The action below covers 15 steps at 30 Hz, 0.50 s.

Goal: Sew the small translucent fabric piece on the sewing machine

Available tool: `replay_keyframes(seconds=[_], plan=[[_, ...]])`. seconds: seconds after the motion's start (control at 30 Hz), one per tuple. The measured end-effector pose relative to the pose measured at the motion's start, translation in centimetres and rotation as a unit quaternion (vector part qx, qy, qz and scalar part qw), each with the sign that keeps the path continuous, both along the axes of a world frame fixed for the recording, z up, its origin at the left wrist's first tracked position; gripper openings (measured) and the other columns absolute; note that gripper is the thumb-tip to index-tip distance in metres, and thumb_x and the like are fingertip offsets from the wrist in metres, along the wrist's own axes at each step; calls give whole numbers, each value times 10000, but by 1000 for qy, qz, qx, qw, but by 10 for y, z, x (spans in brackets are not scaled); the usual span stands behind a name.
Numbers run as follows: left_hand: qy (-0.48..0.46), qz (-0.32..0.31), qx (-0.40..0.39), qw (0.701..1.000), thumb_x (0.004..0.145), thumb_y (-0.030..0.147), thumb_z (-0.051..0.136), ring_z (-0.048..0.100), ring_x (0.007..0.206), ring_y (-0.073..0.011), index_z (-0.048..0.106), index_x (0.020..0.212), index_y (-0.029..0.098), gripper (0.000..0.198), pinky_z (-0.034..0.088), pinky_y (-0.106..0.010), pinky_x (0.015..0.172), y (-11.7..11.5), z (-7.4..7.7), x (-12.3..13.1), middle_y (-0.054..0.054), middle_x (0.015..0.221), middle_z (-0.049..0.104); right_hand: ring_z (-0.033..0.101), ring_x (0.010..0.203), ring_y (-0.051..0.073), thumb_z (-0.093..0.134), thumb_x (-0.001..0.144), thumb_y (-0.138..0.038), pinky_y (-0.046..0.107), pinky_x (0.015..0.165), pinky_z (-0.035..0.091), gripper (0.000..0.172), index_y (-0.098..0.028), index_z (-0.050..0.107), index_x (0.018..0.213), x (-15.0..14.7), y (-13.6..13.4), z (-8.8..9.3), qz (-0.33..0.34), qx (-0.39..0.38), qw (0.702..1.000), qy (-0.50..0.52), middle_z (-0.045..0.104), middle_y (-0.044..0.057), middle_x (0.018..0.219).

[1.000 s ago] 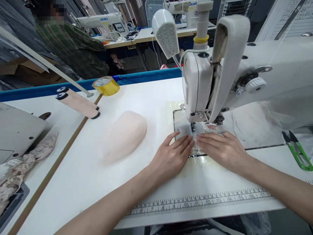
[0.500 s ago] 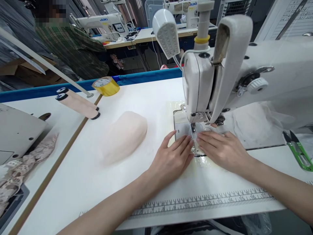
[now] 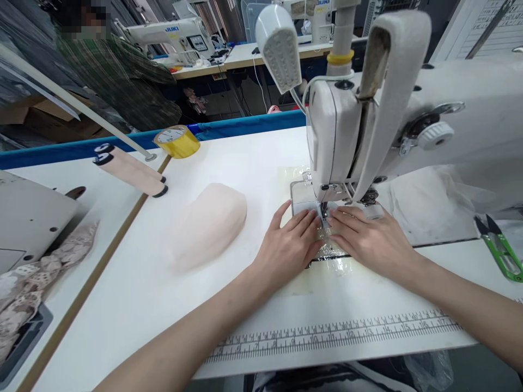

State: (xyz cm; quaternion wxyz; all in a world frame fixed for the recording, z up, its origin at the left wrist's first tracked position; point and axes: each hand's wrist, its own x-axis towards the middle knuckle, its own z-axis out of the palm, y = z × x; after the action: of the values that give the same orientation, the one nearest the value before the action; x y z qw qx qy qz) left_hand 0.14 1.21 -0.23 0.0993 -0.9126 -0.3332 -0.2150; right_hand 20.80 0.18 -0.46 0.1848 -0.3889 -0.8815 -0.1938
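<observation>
My left hand (image 3: 289,239) lies flat with its fingers stretched out, on the metal bed plate left of the presser foot (image 3: 324,211) of a white sewing machine (image 3: 333,136). On the other side of the foot rests my right hand (image 3: 368,234), also flat, its fingertips close to the foot. Whether thin material lies beneath the fingers, I cannot tell. Clear tape (image 3: 333,250) covers the bed between the palms. To the left, a pale beige moulded cup (image 3: 214,226) sits apart from both hands on the white table (image 3: 163,310).
Two beige thread spools (image 3: 131,171) and a yellow tape roll (image 3: 176,142) are at the back left. Green thread snips (image 3: 499,247) lie far right, near white fabric (image 3: 429,201). Lace (image 3: 49,277) is at far left. Another person (image 3: 118,81) sits beyond the table.
Both hands have slid slightly forward along the machine bed, showing more tape between the palms. The camera view has shifted a little. The cup has stayed in place.
</observation>
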Motion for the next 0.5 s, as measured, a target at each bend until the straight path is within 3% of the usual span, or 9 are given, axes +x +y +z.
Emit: replay_keyframes(seconds=[0.13,0.37,0.5], plan=[[2,6,-5,1000,940,297,466,582,1154,-230,589,1195,119,335,325,-513,1087,5,-1,0,-118,1202,643,637,960,224,497,938,-294,471,1027,349,302,-126,646,1140,2,1,1,-7,-11,1000,4,712,96,1044],[8,29,-16,999,939,344,466,544,1186,-256,566,1230,139,370,322,-503,1083,7,0,-2,-89,1242,622,668,846,224,494,938,-283,471,993,371,281,-114,692,1042,8,1,7,-7,8,1000,8,737,89,936],[13,79,-7,997,927,366,482,599,1067,-256,574,1196,132,368,358,-507,1038,2,4,0,-117,1174,645,673,803,203,495,904,-136,430,930,433,247,-100,665,1080,9,-2,8,-4,2,1000,14,731,91,974]])
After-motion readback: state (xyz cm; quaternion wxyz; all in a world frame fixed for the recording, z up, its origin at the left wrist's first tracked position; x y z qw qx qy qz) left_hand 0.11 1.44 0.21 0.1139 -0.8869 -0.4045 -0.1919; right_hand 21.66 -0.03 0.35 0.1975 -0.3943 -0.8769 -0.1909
